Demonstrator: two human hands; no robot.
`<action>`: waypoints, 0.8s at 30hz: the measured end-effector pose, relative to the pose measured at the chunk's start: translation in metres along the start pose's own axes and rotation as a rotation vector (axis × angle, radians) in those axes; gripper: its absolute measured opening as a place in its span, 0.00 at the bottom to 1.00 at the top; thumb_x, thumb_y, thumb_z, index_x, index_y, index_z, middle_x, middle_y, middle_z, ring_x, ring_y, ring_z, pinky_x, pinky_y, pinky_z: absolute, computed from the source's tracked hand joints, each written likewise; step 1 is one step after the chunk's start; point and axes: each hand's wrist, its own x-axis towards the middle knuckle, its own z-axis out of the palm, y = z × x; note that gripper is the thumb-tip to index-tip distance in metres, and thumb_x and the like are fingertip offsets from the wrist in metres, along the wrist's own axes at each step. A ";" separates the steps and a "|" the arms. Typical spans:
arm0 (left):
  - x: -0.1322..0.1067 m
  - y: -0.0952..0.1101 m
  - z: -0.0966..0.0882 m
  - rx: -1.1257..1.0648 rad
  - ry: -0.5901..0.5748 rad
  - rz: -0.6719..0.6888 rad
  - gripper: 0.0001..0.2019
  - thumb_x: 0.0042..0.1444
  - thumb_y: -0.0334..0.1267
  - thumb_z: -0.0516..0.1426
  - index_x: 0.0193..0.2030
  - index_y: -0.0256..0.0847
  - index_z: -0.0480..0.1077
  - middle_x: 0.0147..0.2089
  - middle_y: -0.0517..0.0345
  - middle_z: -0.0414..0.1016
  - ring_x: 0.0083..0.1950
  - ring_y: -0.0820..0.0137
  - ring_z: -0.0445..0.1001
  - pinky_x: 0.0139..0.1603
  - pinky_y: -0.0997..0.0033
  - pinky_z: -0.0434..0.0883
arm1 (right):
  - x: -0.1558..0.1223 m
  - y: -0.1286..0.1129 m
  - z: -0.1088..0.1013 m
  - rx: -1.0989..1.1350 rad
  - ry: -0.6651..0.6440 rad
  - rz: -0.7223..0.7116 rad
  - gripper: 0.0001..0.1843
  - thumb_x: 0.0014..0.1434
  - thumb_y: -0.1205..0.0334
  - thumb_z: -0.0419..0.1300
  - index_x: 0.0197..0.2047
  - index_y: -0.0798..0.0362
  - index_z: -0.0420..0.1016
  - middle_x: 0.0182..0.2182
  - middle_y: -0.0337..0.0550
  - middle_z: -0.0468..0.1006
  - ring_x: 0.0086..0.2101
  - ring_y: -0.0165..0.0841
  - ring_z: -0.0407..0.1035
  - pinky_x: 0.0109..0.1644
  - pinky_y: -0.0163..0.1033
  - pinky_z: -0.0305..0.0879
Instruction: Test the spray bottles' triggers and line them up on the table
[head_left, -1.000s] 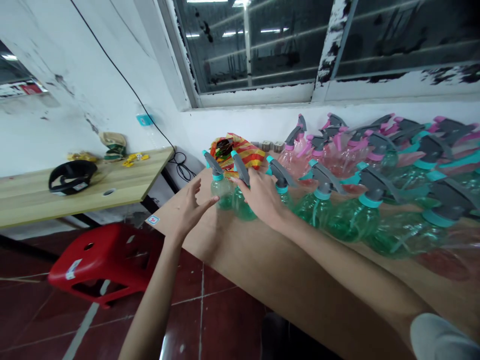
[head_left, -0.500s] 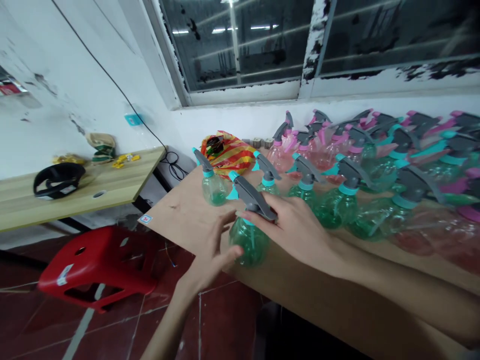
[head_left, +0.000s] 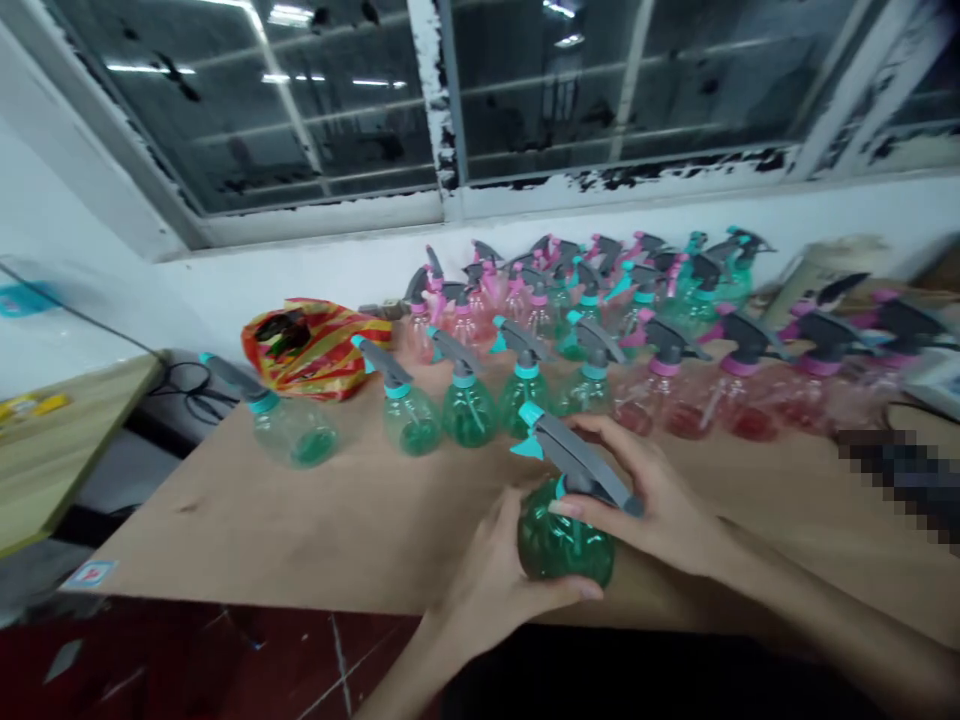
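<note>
A green spray bottle (head_left: 577, 545) with a grey and turquoise spray head is between my hands, over the table's near side. My left hand (head_left: 499, 575) cups its round body from the left, thumb across the lower front. My right hand (head_left: 652, 490) grips the collar just below the spray head, with the thumb in front and fingers behind. Past them stands a row of green spray bottles (head_left: 469, 410), continuing rightward with pink ones (head_left: 742, 395). One more green-tinted bottle (head_left: 292, 430) leans at the left of the table.
A red and yellow striped bag (head_left: 322, 350) lies at the back left of the brown table (head_left: 300, 540). More pink and turquoise sprayers (head_left: 517, 290) crowd along the wall below the window. A wooden desk (head_left: 82, 440) stands to the left, near a black cable (head_left: 187, 390).
The view has swung right. My left hand, loosely beside the bottle before, now wraps its body. The held bottle is now nearer the table's front edge, away from the row.
</note>
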 end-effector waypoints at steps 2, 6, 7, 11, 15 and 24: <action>0.008 0.007 0.014 0.002 -0.091 -0.016 0.40 0.43 0.53 0.69 0.62 0.50 0.61 0.59 0.48 0.70 0.61 0.49 0.68 0.59 0.43 0.66 | -0.012 0.004 -0.010 0.080 0.001 0.059 0.26 0.57 0.54 0.64 0.57 0.46 0.66 0.49 0.48 0.78 0.47 0.42 0.75 0.49 0.47 0.73; 0.022 0.017 0.041 -0.012 -0.229 -0.046 0.41 0.41 0.54 0.70 0.62 0.48 0.62 0.59 0.48 0.71 0.61 0.48 0.69 0.59 0.44 0.66 | -0.030 0.011 -0.022 0.260 0.045 0.115 0.18 0.59 0.57 0.62 0.53 0.45 0.73 0.49 0.47 0.79 0.50 0.44 0.74 0.54 0.50 0.72; 0.026 0.019 0.047 -0.021 -0.236 -0.044 0.42 0.41 0.54 0.70 0.62 0.48 0.61 0.59 0.48 0.71 0.61 0.48 0.69 0.60 0.45 0.66 | -0.033 0.013 -0.024 0.264 0.071 0.120 0.17 0.59 0.58 0.61 0.52 0.45 0.74 0.48 0.47 0.80 0.50 0.44 0.74 0.55 0.51 0.71; 0.039 0.016 0.069 -0.013 -0.226 -0.019 0.41 0.42 0.55 0.69 0.62 0.48 0.61 0.60 0.48 0.69 0.62 0.49 0.68 0.61 0.46 0.65 | -0.039 0.029 -0.033 0.184 0.123 0.114 0.14 0.60 0.63 0.59 0.49 0.45 0.75 0.43 0.45 0.81 0.47 0.42 0.75 0.53 0.50 0.71; 0.045 0.010 0.085 0.054 -0.160 0.032 0.42 0.45 0.57 0.67 0.65 0.49 0.57 0.63 0.46 0.67 0.65 0.49 0.64 0.63 0.45 0.62 | -0.040 0.045 -0.041 0.110 0.140 0.072 0.12 0.59 0.64 0.58 0.46 0.46 0.76 0.36 0.41 0.79 0.42 0.38 0.75 0.47 0.45 0.72; 0.051 -0.008 0.066 0.242 0.080 -0.085 0.28 0.66 0.52 0.49 0.70 0.54 0.51 0.72 0.51 0.55 0.75 0.55 0.45 0.71 0.38 0.45 | -0.032 0.055 -0.052 0.031 0.143 -0.014 0.06 0.61 0.62 0.57 0.41 0.49 0.75 0.33 0.42 0.79 0.35 0.36 0.75 0.39 0.42 0.72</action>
